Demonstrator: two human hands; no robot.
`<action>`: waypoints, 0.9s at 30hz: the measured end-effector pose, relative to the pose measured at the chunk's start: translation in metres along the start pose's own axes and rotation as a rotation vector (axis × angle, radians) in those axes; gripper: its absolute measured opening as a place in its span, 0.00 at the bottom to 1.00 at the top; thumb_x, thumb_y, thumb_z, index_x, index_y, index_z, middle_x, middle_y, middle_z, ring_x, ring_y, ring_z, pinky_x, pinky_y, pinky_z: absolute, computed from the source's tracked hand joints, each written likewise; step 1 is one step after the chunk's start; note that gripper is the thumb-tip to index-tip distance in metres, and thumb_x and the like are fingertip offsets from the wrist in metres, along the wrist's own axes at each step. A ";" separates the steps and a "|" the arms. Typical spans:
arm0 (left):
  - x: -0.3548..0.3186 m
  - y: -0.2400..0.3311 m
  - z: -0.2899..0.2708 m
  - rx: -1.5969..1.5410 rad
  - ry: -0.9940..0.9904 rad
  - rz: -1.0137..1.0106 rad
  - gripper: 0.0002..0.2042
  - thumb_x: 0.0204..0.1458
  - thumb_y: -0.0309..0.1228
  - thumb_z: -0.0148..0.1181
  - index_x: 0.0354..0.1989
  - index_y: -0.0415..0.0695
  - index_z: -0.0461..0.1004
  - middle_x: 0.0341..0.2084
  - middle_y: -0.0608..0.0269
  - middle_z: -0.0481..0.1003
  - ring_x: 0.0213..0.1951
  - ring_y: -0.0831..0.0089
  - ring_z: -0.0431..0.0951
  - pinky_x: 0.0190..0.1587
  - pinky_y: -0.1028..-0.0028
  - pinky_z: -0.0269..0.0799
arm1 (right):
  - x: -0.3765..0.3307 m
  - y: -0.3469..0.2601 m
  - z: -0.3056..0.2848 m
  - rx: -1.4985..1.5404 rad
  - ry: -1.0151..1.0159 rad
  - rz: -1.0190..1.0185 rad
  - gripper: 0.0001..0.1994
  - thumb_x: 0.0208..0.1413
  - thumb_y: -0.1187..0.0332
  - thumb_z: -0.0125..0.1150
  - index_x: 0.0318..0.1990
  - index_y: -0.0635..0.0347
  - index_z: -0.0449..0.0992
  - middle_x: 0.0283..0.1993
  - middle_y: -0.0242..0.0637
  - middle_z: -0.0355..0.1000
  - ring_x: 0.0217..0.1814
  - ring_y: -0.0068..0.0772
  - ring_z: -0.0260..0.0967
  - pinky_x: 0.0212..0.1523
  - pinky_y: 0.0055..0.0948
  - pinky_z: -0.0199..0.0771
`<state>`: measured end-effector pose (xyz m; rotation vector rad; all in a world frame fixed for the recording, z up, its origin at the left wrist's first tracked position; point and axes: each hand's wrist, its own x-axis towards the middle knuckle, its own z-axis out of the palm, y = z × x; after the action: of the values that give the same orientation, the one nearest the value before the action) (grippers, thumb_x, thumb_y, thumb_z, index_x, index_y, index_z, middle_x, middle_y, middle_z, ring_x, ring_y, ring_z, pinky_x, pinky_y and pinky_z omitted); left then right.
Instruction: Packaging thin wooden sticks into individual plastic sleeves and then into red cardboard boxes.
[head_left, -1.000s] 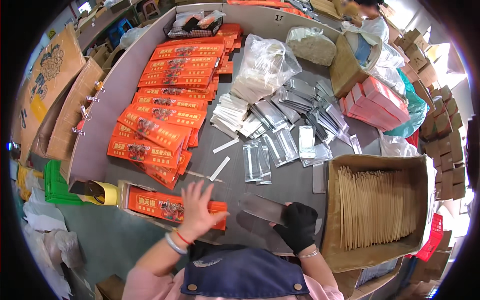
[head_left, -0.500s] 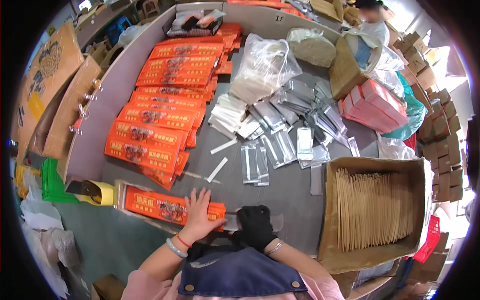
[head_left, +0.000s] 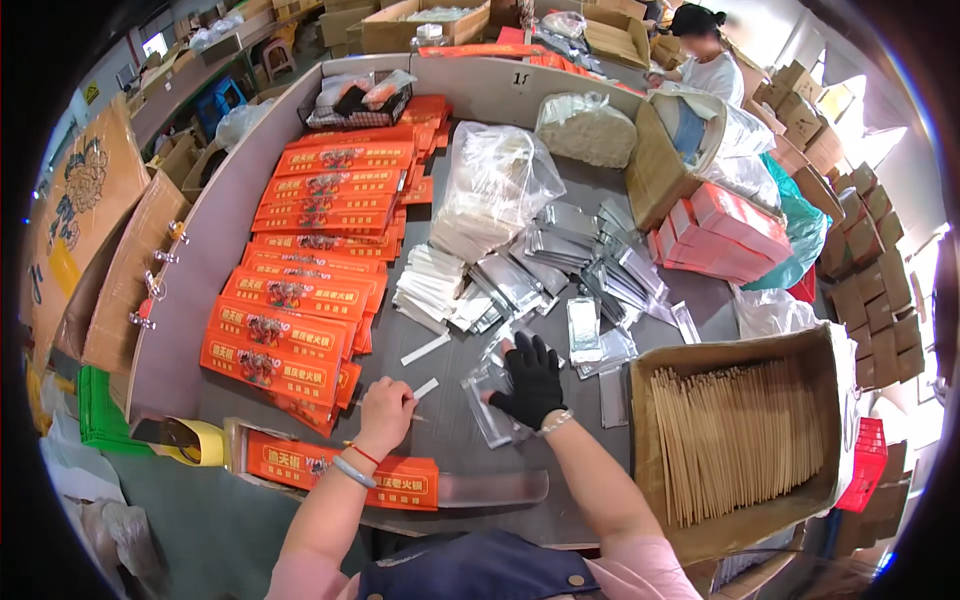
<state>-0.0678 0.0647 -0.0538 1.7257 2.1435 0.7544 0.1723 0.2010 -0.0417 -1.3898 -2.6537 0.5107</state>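
Observation:
My left hand (head_left: 385, 415), bare with bracelets at the wrist, rests on the grey table (head_left: 450, 440) with its fingers closed on a thin wooden stick (head_left: 418, 416). A small white strip (head_left: 426, 388) lies just beyond it. My right hand (head_left: 530, 380) wears a black glove and lies with spread fingers on a small pile of clear plastic sleeves (head_left: 488, 408). An orange flat box (head_left: 340, 472) lies close to my body below the left hand.
An open cardboard box of wooden sticks (head_left: 740, 440) stands at the right. Stacks of orange flat boxes (head_left: 300, 300) fill the left. Silver pouches (head_left: 560, 270), a clear plastic bag (head_left: 490, 190) and pink packs (head_left: 720, 230) lie farther back. Another person (head_left: 700, 60) works at the far end.
Both hands have moved forward from the table's near edge. The gloved right hand went up onto the clear sleeves; the left hand left the orange box and closed on a stick.

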 end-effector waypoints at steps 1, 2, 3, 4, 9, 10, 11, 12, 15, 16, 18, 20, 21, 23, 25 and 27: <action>0.004 0.003 -0.003 0.045 0.014 0.035 0.08 0.45 0.28 0.66 0.31 0.43 0.73 0.28 0.54 0.71 0.35 0.52 0.72 0.36 0.56 0.68 | -0.008 0.009 -0.004 -0.001 -0.007 0.006 0.48 0.40 0.43 0.70 0.68 0.53 0.57 0.73 0.46 0.49 0.76 0.58 0.40 0.71 0.59 0.39; 0.008 0.006 -0.004 0.089 0.027 0.071 0.06 0.47 0.27 0.64 0.30 0.43 0.72 0.28 0.54 0.71 0.34 0.52 0.72 0.35 0.56 0.68 | -0.016 0.017 -0.007 0.011 -0.050 -0.149 0.47 0.39 0.44 0.71 0.66 0.54 0.59 0.72 0.47 0.51 0.75 0.59 0.42 0.70 0.58 0.42; 0.010 0.006 -0.005 0.084 0.019 0.072 0.06 0.47 0.27 0.64 0.30 0.43 0.72 0.28 0.54 0.71 0.34 0.52 0.72 0.35 0.56 0.68 | -0.023 0.022 -0.010 0.024 -0.092 -0.303 0.46 0.38 0.45 0.72 0.65 0.55 0.61 0.70 0.48 0.53 0.74 0.59 0.45 0.70 0.57 0.45; 0.012 0.006 -0.007 0.100 0.025 0.104 0.05 0.49 0.26 0.61 0.29 0.43 0.71 0.28 0.53 0.71 0.33 0.51 0.72 0.35 0.56 0.68 | -0.030 0.020 -0.017 0.026 -0.050 -0.322 0.42 0.39 0.51 0.74 0.63 0.55 0.63 0.68 0.47 0.57 0.72 0.58 0.49 0.68 0.52 0.52; 0.002 0.050 -0.015 -0.091 -0.102 0.382 0.04 0.52 0.29 0.57 0.31 0.43 0.70 0.29 0.54 0.70 0.34 0.53 0.72 0.36 0.60 0.69 | -0.110 0.036 -0.045 0.289 0.437 0.002 0.28 0.44 0.66 0.72 0.56 0.57 0.71 0.56 0.46 0.69 0.59 0.50 0.65 0.61 0.41 0.64; 0.002 0.064 -0.008 -0.100 -0.100 0.391 0.04 0.52 0.29 0.57 0.31 0.43 0.70 0.29 0.54 0.70 0.34 0.53 0.72 0.36 0.60 0.69 | -0.139 0.046 -0.050 0.219 0.494 0.182 0.23 0.47 0.67 0.70 0.52 0.59 0.73 0.52 0.45 0.72 0.53 0.49 0.69 0.56 0.40 0.67; 0.003 0.078 0.001 -0.115 -0.193 0.499 0.04 0.52 0.29 0.56 0.32 0.44 0.70 0.31 0.56 0.71 0.37 0.55 0.72 0.40 0.61 0.68 | -0.171 0.075 -0.037 0.079 0.540 0.321 0.20 0.46 0.68 0.70 0.49 0.60 0.75 0.48 0.45 0.72 0.52 0.48 0.69 0.53 0.40 0.68; 0.006 0.088 0.009 -0.129 -0.290 0.616 0.04 0.52 0.30 0.56 0.34 0.45 0.71 0.33 0.57 0.71 0.40 0.58 0.72 0.43 0.61 0.68 | -0.197 0.080 -0.044 0.030 0.581 0.580 0.19 0.45 0.69 0.70 0.46 0.61 0.75 0.44 0.46 0.72 0.50 0.49 0.69 0.52 0.42 0.68; 0.022 0.105 0.025 0.074 -0.123 0.815 0.06 0.52 0.30 0.55 0.37 0.46 0.72 0.37 0.60 0.71 0.45 0.61 0.71 0.50 0.60 0.64 | -0.264 0.114 -0.035 -0.383 0.583 0.736 0.17 0.50 0.60 0.64 0.42 0.63 0.73 0.41 0.48 0.71 0.46 0.54 0.68 0.48 0.46 0.68; 0.020 0.093 0.035 0.075 -0.180 0.771 0.09 0.49 0.32 0.59 0.39 0.47 0.73 0.41 0.62 0.72 0.48 0.62 0.70 0.52 0.58 0.62 | -0.269 0.115 -0.036 -0.396 0.599 0.762 0.17 0.50 0.60 0.64 0.42 0.63 0.73 0.41 0.48 0.71 0.46 0.54 0.68 0.48 0.46 0.68; 0.022 0.093 0.033 0.093 -0.282 0.723 0.11 0.46 0.33 0.63 0.39 0.48 0.74 0.42 0.62 0.72 0.49 0.62 0.70 0.52 0.59 0.62 | -0.269 0.108 -0.041 -0.366 0.355 0.860 0.14 0.53 0.59 0.61 0.37 0.61 0.72 0.39 0.47 0.70 0.45 0.51 0.69 0.45 0.47 0.69; 0.022 0.098 0.030 0.136 -0.370 0.663 0.13 0.44 0.34 0.66 0.39 0.49 0.74 0.43 0.62 0.72 0.50 0.62 0.69 0.52 0.59 0.62 | -0.270 0.111 -0.036 -0.401 0.312 0.893 0.14 0.54 0.58 0.60 0.36 0.60 0.71 0.38 0.47 0.70 0.45 0.50 0.69 0.44 0.47 0.70; 0.020 0.100 0.030 0.116 -0.321 0.639 0.15 0.41 0.34 0.68 0.38 0.49 0.75 0.40 0.62 0.74 0.47 0.63 0.71 0.50 0.60 0.63 | -0.269 0.112 -0.034 -0.427 0.249 0.896 0.13 0.54 0.58 0.58 0.34 0.59 0.70 0.38 0.47 0.70 0.45 0.49 0.69 0.43 0.46 0.70; 0.014 0.092 0.026 0.100 -0.277 0.594 0.16 0.39 0.34 0.70 0.37 0.48 0.75 0.37 0.61 0.75 0.44 0.63 0.73 0.48 0.61 0.65 | -0.263 0.102 -0.035 -0.434 0.207 0.912 0.10 0.54 0.61 0.59 0.35 0.58 0.71 0.37 0.46 0.70 0.45 0.48 0.70 0.43 0.46 0.71; 0.005 0.081 0.020 -0.120 -0.434 0.329 0.14 0.38 0.34 0.71 0.34 0.47 0.76 0.25 0.61 0.74 0.33 0.62 0.76 0.42 0.63 0.68 | -0.258 0.103 -0.026 -0.390 0.269 0.898 0.11 0.56 0.63 0.57 0.40 0.61 0.72 0.41 0.46 0.72 0.47 0.47 0.70 0.45 0.47 0.71; -0.007 0.109 -0.006 -0.343 -0.460 0.231 0.13 0.38 0.33 0.71 0.32 0.45 0.76 0.20 0.61 0.73 0.27 0.60 0.74 0.38 0.62 0.68 | -0.280 0.132 -0.006 -0.365 0.525 0.829 0.11 0.57 0.64 0.56 0.41 0.62 0.73 0.43 0.46 0.73 0.47 0.48 0.70 0.46 0.46 0.71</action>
<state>0.0193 0.0729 0.0117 1.7640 1.4414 0.6532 0.4384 0.0445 -0.0635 -2.3178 -1.7295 -0.2952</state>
